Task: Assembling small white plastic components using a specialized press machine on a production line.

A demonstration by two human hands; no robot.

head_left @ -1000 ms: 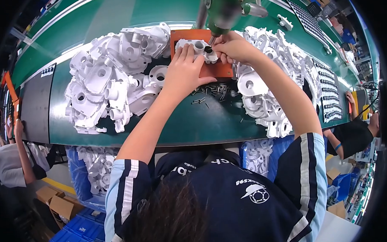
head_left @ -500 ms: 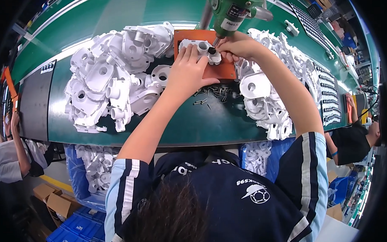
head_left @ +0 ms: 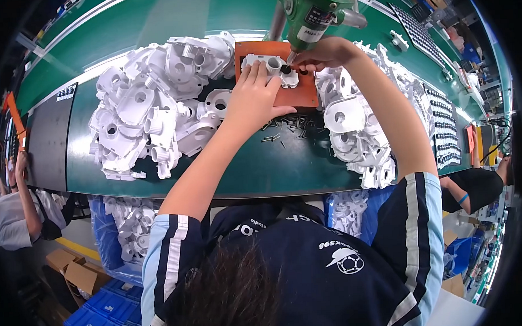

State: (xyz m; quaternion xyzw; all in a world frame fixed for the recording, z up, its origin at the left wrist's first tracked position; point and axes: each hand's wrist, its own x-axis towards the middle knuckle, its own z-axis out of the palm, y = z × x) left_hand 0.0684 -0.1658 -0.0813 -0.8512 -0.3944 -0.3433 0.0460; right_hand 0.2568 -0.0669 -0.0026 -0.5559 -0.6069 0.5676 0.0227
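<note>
A white plastic housing sits in an orange fixture below the tip of a green press-like machine. My left hand lies on the housing's left part, fingers stretched flat and thumb out along the fixture's near edge. Close to the machine's tip, beside a small black part on the housing, my right hand is closed with its fingers curled. What those fingers hold, if anything, is hidden. Several loose screws are scattered on the green bench just in front of the fixture.
Heaps of white housings flank the fixture, a left heap and a right heap. A tray of black-topped parts stands farther right. Blue-lined bins sit below the bench edge. Co-workers are at both sides.
My right hand has risen slightly, its wrist higher and its fingers more tucked under beside the machine's tip. My left hand stays put on the housing. The co-worker at right has drawn an arm back.
</note>
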